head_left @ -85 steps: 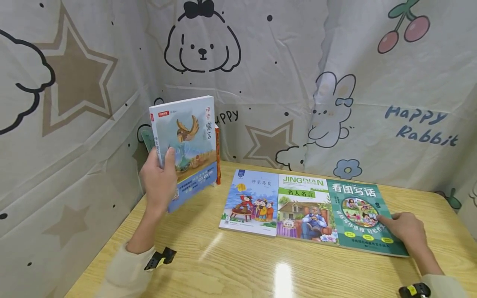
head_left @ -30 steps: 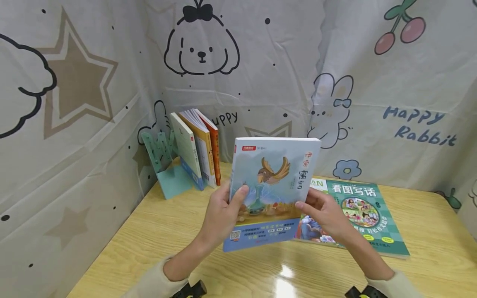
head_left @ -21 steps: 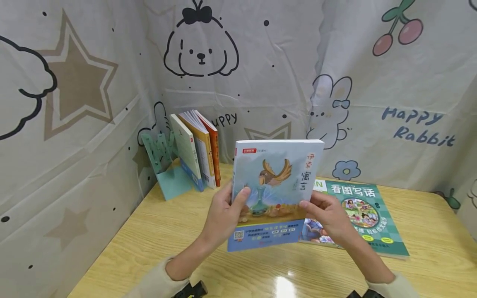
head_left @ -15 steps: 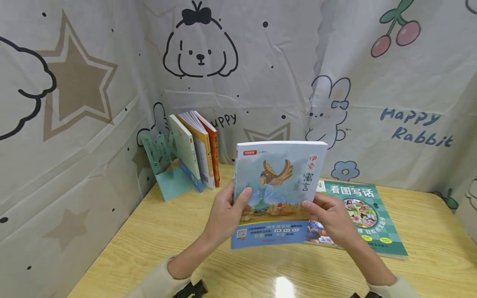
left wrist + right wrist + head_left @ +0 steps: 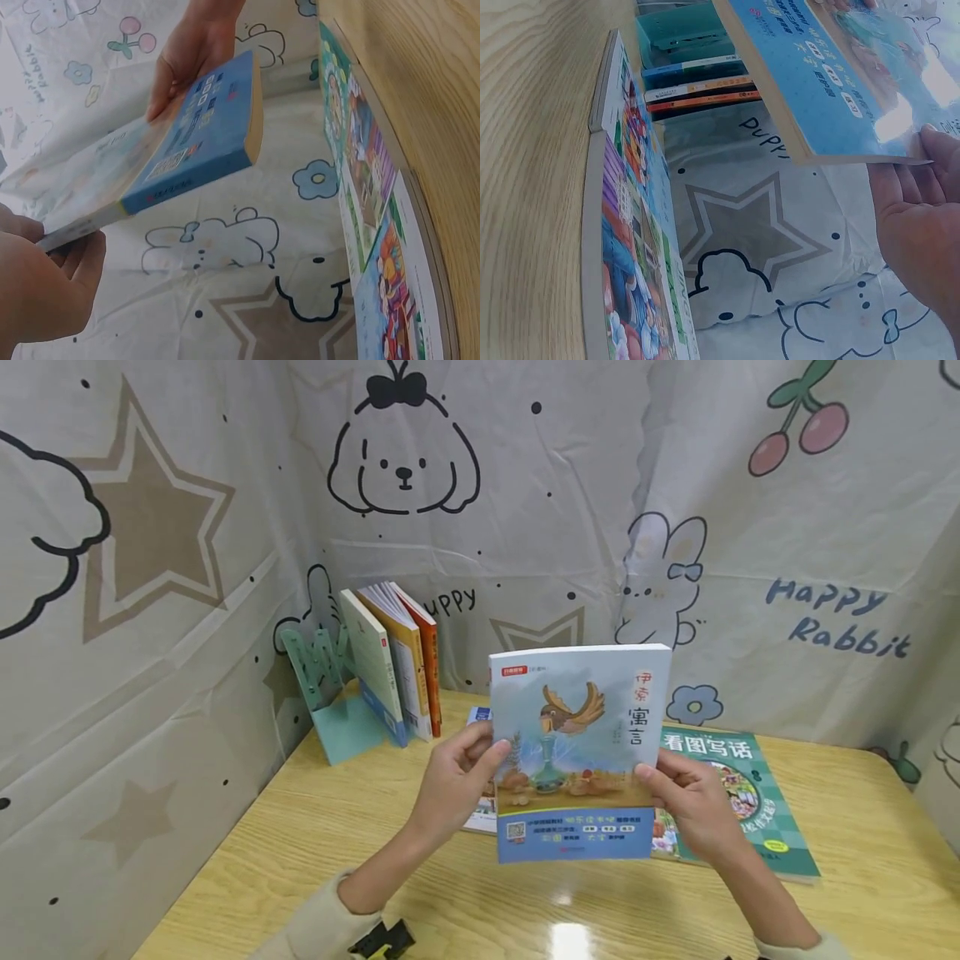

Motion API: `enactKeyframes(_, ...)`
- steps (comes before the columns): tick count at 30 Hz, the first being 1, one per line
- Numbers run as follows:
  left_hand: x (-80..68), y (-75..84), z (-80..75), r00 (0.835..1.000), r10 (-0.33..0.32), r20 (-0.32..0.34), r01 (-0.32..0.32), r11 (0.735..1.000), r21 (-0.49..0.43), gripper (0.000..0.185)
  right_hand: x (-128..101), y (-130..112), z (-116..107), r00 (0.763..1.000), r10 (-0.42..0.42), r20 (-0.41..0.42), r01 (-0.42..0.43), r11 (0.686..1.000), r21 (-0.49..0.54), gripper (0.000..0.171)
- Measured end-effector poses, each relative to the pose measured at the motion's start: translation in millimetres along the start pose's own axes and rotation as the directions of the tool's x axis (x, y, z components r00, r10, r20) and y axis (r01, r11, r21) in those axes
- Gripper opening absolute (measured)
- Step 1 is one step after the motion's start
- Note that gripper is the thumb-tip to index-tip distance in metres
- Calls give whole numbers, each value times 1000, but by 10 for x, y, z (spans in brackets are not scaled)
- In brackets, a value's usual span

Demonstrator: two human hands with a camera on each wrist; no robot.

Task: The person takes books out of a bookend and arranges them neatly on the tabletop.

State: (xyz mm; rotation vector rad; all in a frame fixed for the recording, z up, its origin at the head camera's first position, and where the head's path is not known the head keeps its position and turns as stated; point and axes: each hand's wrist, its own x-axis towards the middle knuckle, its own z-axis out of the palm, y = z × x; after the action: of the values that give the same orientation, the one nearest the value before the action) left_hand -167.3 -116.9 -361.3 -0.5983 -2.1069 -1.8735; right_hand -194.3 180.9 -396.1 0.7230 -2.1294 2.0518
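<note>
left hand [image 5: 455,774] and right hand [image 5: 688,803] pinch bird-cover book [image 5: 577,752] edges, frame centre; keep level, clear of flat books [image 5: 738,793] beneath.

Held book [image 5: 581,735]: pale blue-white cover, brown bird with spread wings, teal vase, ochre ground, blue band along the bottom, red title characters.
Flat book at right [image 5: 750,793]: green cover with checked pattern, white title characters, round picture panel.
Flat book at left [image 5: 480,777]: blue sky cover, mostly hidden.
Upright books [image 5: 393,664]: white-green, yellow and orange covers.
Bookend [image 5: 330,693]: mint green.
Table [image 5: 337,827]: light wood grain, glossy.
Backdrop cloth [image 5: 225,485]: off-white, tan stars, black-outlined dog, red cherries, blue lettering.
Sleeves [image 5: 315,927]: cream.
</note>
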Motion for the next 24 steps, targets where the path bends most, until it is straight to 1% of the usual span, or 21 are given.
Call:
enactKeyframes(2,15,-19,-23,1000,8,-7,-7,1000,12,25,-10,-1,-27,1000,8,-26,-8,1000,18,29)
enactKeyframes(4,34,-29,-51,1000,14,-13,-14,1000,3,27,-19,-1,-67,998,20,-53,-18,999,35,29)
enactKeyframes(7,67,-45,-107,999,43,-23,-44,999,-14,23,-31,7,-152,997,28,-68,-24,998,58,31)
enactKeyframes(11,98,-69,-198,996,70,-59,-72,997,-21,22,-55,27,-293,996,15,-91,-7,996,87,33)
enactKeyframes(15,117,-130,-295,995,61,-82,-62,998,-5,22,-99,44,-432,990,16,-142,-4,996,85,32)
enactKeyframes(19,129,-196,-382,992,56,-111,-54,998,15,21,-153,73,-559,982,48,-183,-37,997,63,34)
enactKeyframes(24,167,-282,-468,985,72,-154,-62,995,72,21,-200,118,-713,969,89,-231,-77,995,63,38)
